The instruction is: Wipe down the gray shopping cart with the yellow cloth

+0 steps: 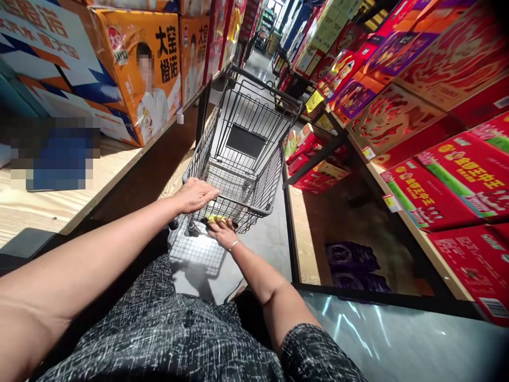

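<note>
A grey wire shopping cart [254, 175] stands in the aisle before me, its low end towards me and its raised bar at the far side. At the near left corner, my left hand [196, 195] is closed over the cart's rim. Lower down, my right hand [222, 232], with a bracelet at the wrist, is closed on a small yellow and dark thing [216, 218] against the wire at the near end. Its kind I cannot make out. The fingers partly hide it. Inside the cart I see only bare wire.
To the left, orange drink cartons [137, 74] stand on a wooden shelf [115, 170]. Red gift boxes [433, 185] are stacked along the right shelf, with purple packs [352, 257] below. Grey floor [274, 249] runs between them, and the aisle continues beyond the cart.
</note>
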Demonstrator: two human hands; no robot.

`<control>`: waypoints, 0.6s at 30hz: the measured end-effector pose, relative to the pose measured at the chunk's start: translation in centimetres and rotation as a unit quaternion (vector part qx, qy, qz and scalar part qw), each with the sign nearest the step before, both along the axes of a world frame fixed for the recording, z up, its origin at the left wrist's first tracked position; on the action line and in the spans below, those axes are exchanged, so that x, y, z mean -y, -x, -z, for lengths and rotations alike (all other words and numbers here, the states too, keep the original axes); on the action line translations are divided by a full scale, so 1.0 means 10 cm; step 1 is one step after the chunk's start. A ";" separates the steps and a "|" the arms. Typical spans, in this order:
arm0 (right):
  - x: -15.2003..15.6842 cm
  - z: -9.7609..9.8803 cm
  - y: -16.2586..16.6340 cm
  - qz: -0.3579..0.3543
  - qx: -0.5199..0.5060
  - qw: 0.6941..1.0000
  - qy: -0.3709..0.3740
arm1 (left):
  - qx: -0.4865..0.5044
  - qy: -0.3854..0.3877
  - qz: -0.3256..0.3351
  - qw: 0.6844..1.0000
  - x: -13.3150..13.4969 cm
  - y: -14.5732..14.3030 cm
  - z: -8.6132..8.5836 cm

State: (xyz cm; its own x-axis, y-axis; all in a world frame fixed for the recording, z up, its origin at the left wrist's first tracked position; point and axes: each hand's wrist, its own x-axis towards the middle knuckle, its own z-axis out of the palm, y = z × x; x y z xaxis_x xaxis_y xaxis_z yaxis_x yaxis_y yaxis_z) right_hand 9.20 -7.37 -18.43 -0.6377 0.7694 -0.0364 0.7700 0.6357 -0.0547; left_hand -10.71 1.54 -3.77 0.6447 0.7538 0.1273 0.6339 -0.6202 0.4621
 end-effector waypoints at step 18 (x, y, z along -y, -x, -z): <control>-0.04 -0.61 -0.38 0.121 -0.112 0.979 -0.120 | -0.023 0.014 -0.071 0.997 -0.24 0.14 -0.11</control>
